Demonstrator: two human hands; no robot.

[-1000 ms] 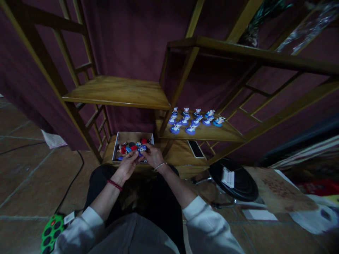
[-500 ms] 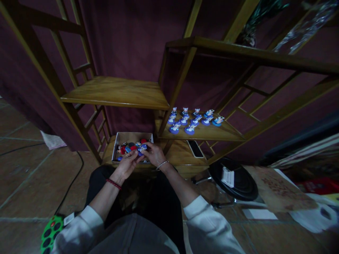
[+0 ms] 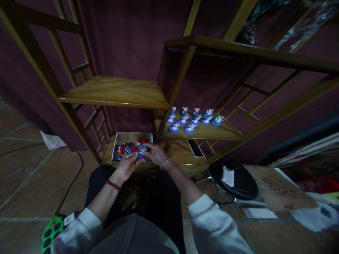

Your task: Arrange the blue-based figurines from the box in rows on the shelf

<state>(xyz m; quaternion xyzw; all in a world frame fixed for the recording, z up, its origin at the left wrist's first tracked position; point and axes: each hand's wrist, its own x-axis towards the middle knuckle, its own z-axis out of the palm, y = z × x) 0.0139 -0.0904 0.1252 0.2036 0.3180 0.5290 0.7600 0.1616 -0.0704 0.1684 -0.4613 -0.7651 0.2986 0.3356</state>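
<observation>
A small purple-and-white figurine [image 3: 142, 150] is held between both hands over the front edge of an open cardboard box [image 3: 114, 151]. My left hand [image 3: 127, 165] pinches its purple base from the left. From the right, the fingers of my right hand [image 3: 156, 153] close on its side. Inside the box lie several more figurines, among them red pieces [image 3: 143, 141] and a blue piece [image 3: 128, 150]. On the shelf to the right, several figurines [image 3: 183, 119] stand upright in rows, mostly on purple or blue bases.
A phone [image 3: 195, 148] lies on the lower board right of the box. An upper wooden shelf [image 3: 116, 91] overhangs the box. To the right is a black round stool [image 3: 238, 178] with a white item on it. A green object [image 3: 51, 233] lies on the floor at left.
Both hands keep hold of the figurine over the box. My right wrist and forearm have shifted slightly to the right, and the view has moved a little.
</observation>
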